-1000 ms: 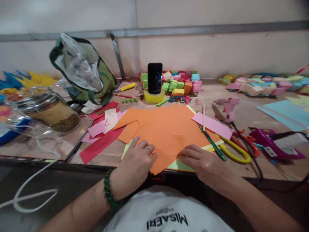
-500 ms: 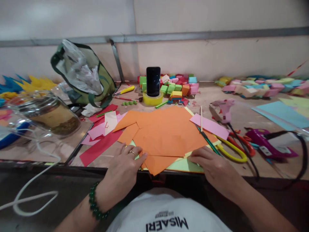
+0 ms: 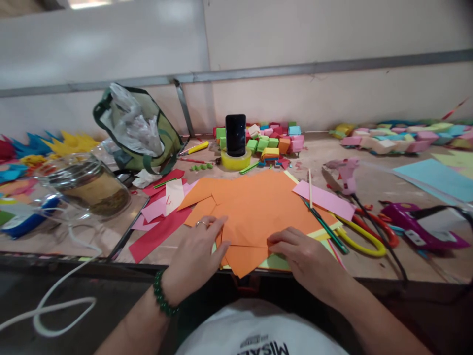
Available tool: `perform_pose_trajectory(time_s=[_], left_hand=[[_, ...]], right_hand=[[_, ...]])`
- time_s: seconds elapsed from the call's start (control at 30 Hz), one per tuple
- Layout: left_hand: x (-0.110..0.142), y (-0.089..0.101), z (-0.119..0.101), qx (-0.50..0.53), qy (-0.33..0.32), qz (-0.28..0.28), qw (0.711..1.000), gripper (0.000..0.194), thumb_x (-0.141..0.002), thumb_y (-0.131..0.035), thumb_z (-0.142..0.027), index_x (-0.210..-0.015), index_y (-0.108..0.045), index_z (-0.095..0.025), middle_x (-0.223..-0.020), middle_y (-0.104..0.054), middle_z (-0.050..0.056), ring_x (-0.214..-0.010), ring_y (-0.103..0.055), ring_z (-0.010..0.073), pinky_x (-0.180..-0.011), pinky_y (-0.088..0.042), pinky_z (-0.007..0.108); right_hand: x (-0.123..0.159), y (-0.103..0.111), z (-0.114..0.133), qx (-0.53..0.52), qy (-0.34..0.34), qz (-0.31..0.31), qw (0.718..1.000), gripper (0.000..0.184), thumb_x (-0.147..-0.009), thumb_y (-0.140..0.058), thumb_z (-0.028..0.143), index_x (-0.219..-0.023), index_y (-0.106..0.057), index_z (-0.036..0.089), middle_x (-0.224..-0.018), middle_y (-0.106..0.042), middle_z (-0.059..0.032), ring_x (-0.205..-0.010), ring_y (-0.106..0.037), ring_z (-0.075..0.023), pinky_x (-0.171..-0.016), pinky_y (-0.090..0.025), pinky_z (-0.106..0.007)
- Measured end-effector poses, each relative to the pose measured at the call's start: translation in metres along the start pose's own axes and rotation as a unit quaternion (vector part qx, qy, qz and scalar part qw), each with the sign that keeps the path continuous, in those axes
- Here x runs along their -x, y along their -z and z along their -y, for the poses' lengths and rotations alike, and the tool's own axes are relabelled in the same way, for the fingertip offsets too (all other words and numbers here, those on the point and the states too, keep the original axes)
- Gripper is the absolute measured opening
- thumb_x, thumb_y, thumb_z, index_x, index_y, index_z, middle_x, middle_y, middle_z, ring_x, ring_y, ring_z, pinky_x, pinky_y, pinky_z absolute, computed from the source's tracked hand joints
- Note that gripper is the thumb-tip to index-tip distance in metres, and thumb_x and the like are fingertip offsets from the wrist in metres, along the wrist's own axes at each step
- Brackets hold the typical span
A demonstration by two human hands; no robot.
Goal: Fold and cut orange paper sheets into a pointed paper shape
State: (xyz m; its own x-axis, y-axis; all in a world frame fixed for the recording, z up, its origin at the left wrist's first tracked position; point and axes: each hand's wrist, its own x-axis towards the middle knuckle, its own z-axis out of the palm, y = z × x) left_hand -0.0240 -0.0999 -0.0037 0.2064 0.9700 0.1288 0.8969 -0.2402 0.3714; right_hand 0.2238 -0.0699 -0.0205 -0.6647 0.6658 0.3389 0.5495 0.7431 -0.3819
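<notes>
Orange paper sheets point(image 3: 254, 207) lie in an overlapping stack in front of me, with light green paper point(image 3: 275, 262) showing beneath their near edge. My left hand point(image 3: 201, 249), with a ring and a green bead bracelet point(image 3: 162, 295), rests at the stack's left side. Its fingers are apart and the thumb is stretched out over the orange paper; it holds nothing. My right hand point(image 3: 303, 254) is closed at the near edge of the top orange sheet, fingertips together on that edge. Its thumb is mostly hidden.
Pink and red paper strips point(image 3: 158, 229) lie left, near a glass jar point(image 3: 92, 187) and green bag point(image 3: 148, 133). A phone point(image 3: 235, 134) stands in yellow tape point(image 3: 236, 160) before folded paper blocks point(image 3: 269, 140). Yellow-handled scissors point(image 3: 364, 244), pencils point(image 3: 327, 227) and a pink glue gun point(image 3: 346, 175) lie right.
My right hand has moved left and inward, from the green paper's edge onto the orange sheet. My left hand has shifted slightly farther over the orange paper, and the view has tilted up.
</notes>
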Motion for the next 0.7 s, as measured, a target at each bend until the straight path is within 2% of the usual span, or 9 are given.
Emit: perform_pose_trajectory(time_s=[0.1, 0.17, 0.23, 0.27, 0.33, 0.43, 0.5, 0.57, 0.7], left_hand=[[-0.011, -0.012, 0.007, 0.081, 0.057, -0.018, 0.995, 0.066, -0.082, -0.060, -0.038, -0.139, -0.037, -0.013, -0.103, -0.061, 0.010, -0.095, -0.058, 0.0236, -0.080, -0.048, 0.036], [-0.017, -0.017, 0.007, 0.127, 0.084, -0.016, 0.988, 0.070, -0.080, -0.063, -0.033, -0.140, -0.035, -0.013, -0.090, -0.062, 0.004, -0.081, -0.059, 0.0186, -0.071, -0.049, 0.031], [-0.018, -0.017, 0.004, 0.166, 0.082, -0.039, 0.982, 0.062, -0.081, -0.061, -0.026, -0.138, -0.039, -0.015, -0.082, -0.061, 0.000, -0.068, -0.057, 0.0136, -0.065, -0.047, 0.026], [-0.017, -0.015, 0.000, 0.174, 0.057, -0.067, 0.981, 0.054, -0.082, -0.060, -0.023, -0.134, -0.045, -0.016, -0.079, -0.060, -0.001, -0.066, -0.057, 0.0122, -0.063, -0.046, 0.025], [-0.011, -0.008, -0.008, 0.152, -0.043, -0.147, 0.976, 0.035, -0.084, -0.056, -0.016, -0.118, -0.059, -0.017, -0.078, -0.061, 0.000, -0.069, -0.056, 0.0125, -0.065, -0.044, 0.025], [0.003, 0.003, -0.023, 0.033, -0.224, -0.240, 0.944, 0.027, -0.083, -0.053, -0.006, -0.104, -0.066, -0.016, -0.080, -0.064, 0.004, -0.072, -0.054, 0.0157, -0.067, -0.039, 0.030], [0.010, 0.006, -0.033, -0.044, -0.288, -0.257, 0.921, 0.024, -0.082, -0.054, -0.005, -0.103, -0.066, -0.012, -0.078, -0.065, 0.005, -0.068, -0.051, 0.0163, -0.065, -0.035, 0.032], [0.014, 0.005, -0.037, -0.092, -0.304, -0.248, 0.915, 0.021, -0.083, -0.055, -0.008, -0.101, -0.066, -0.012, -0.076, -0.066, 0.005, -0.067, -0.049, 0.0170, -0.066, -0.033, 0.034], [0.012, 0.000, -0.032, -0.136, -0.232, -0.189, 0.944, 0.021, -0.085, -0.054, -0.015, -0.102, -0.066, -0.018, -0.094, -0.070, 0.004, -0.083, -0.051, 0.0229, -0.075, -0.030, 0.039]], right_hand=[[0.002, 0.001, 0.001, 0.011, 0.001, -0.023, 1.000, 0.033, -0.083, -0.039, -0.002, -0.081, -0.066, 0.017, -0.091, -0.070, -0.0084, -0.083, -0.062, -0.0178, -0.071, -0.054, -0.030], [0.003, -0.001, 0.002, 0.017, 0.005, -0.030, 0.999, 0.031, -0.084, -0.039, 0.000, -0.080, -0.064, 0.017, -0.089, -0.070, -0.0084, -0.083, -0.062, -0.0181, -0.070, -0.055, -0.030], [0.002, -0.001, 0.003, 0.017, 0.007, -0.034, 0.999, 0.031, -0.085, -0.038, 0.000, -0.083, -0.063, 0.018, -0.091, -0.069, -0.0077, -0.084, -0.063, -0.0177, -0.070, -0.055, -0.030], [0.002, 0.000, 0.004, 0.025, 0.007, -0.053, 0.998, 0.029, -0.085, -0.039, 0.000, -0.087, -0.062, 0.018, -0.095, -0.068, -0.0084, -0.088, -0.063, -0.0183, -0.073, -0.055, -0.031], [0.000, 0.006, 0.006, 0.071, 0.008, -0.140, 0.988, 0.026, -0.085, -0.047, 0.005, -0.104, -0.059, 0.017, -0.112, -0.064, -0.0131, -0.105, -0.059, -0.0225, -0.085, -0.053, -0.038], [-0.003, 0.019, 0.011, 0.177, 0.037, -0.265, 0.947, 0.044, -0.080, -0.063, 0.012, -0.122, -0.051, 0.015, -0.131, -0.053, -0.0184, -0.126, -0.045, -0.0301, -0.102, -0.039, -0.051], [-0.006, 0.023, 0.014, 0.202, 0.073, -0.260, 0.941, 0.035, -0.079, -0.065, 0.010, -0.112, -0.059, 0.020, -0.127, -0.059, -0.0121, -0.125, -0.047, -0.0280, -0.106, -0.033, -0.051], [-0.007, 0.021, 0.013, 0.181, 0.105, -0.222, 0.952, 0.022, -0.081, -0.061, 0.007, -0.097, -0.064, 0.022, -0.115, -0.067, -0.0056, -0.116, -0.054, -0.0240, -0.103, -0.038, -0.046], [-0.004, 0.007, 0.004, 0.133, 0.109, -0.160, 0.972, 0.016, -0.083, -0.056, 0.006, -0.089, -0.066, 0.019, -0.106, -0.071, -0.0082, -0.105, -0.060, -0.0236, -0.087, -0.051, -0.041]])
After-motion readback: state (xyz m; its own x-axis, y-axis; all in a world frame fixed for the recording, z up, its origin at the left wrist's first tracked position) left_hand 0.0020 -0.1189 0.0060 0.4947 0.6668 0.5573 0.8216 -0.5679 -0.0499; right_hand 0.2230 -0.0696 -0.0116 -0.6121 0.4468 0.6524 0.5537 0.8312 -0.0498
